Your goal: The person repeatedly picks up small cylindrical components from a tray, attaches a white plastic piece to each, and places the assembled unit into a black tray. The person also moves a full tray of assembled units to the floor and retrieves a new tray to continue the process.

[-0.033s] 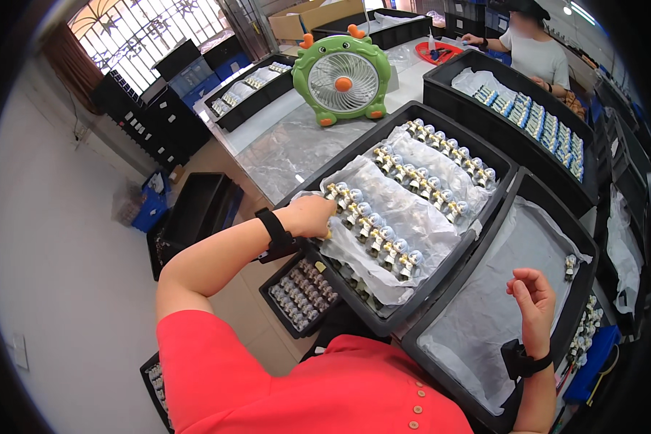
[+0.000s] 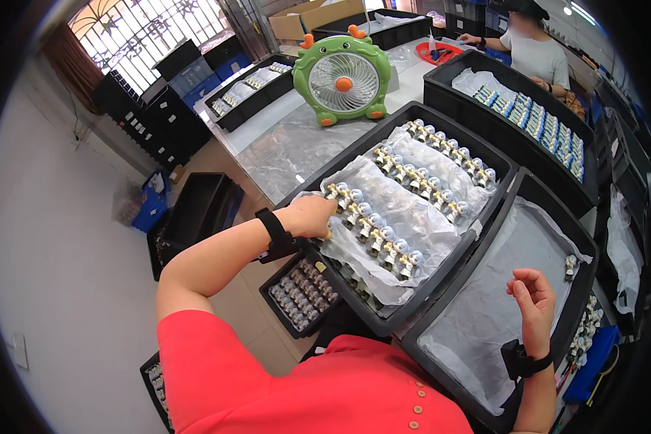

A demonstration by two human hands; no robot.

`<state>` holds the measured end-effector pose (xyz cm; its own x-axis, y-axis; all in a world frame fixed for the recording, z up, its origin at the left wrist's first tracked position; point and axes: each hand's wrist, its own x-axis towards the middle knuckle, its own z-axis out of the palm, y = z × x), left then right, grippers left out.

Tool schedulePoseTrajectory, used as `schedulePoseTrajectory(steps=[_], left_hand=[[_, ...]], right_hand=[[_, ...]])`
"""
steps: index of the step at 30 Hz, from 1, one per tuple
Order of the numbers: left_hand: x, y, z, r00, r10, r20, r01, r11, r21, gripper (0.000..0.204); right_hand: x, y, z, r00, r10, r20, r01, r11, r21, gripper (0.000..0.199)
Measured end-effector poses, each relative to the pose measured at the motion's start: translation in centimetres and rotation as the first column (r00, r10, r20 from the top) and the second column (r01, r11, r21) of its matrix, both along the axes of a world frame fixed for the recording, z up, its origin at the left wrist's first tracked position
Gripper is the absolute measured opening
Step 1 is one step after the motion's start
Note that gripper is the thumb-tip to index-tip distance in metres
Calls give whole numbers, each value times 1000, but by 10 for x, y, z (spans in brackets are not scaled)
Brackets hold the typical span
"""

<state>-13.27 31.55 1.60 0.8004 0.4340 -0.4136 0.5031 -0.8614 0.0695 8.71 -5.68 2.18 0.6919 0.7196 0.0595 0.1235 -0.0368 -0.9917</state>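
My left hand [image 2: 312,215] is closed at the left end of the nearest row of small figurines [image 2: 376,230] with pale blue tops and white-and-gold bodies. Its fingertips are hidden, and a bit of yellow shows just below them. These rows lie on white paper sheets [image 2: 394,197] inside a black tray [image 2: 346,291]. Over the right side of a second black tray, lined with grey-white paper [image 2: 477,311], hangs my right hand [image 2: 535,304]. Its fingers are loosely bent, with nothing visible between them and the thumb. One lone figurine [image 2: 570,267] stands at that tray's right edge.
A green fan [image 2: 342,81] stands on the table behind the trays. Farther right sits a black bin of blue-and-white figurines [image 2: 532,119], with a person [image 2: 539,54] working beyond it. Another tray of figurines [image 2: 301,293] is low down at left, and a blue case [image 2: 592,365] lies at right.
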Motion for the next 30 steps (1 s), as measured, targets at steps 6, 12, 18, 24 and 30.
schedulePoseTrajectory(steps=[6,12,18,24,30], left_hand=[[-4,-2,5,999,-25,36,23,998,59,42],[-7,6,30,993,23,114,-12,995,-98,48],[-9,9,39,958,98,269,-23,962,-271,49],[-23,15,53,958,102,267,-24,959,-281,51],[-27,20,44,960,65,274,18,957,-289,49]], right_hand=[[1,-1,0,1000,13,-21,-13,1000,6,15],[1,1,-2,1000,-5,8,5,1000,-12,14],[-15,12,-12,997,45,55,-39,995,-95,12],[-46,49,29,877,328,352,-237,931,-277,11],[-84,122,35,582,530,617,-410,846,-340,22]])
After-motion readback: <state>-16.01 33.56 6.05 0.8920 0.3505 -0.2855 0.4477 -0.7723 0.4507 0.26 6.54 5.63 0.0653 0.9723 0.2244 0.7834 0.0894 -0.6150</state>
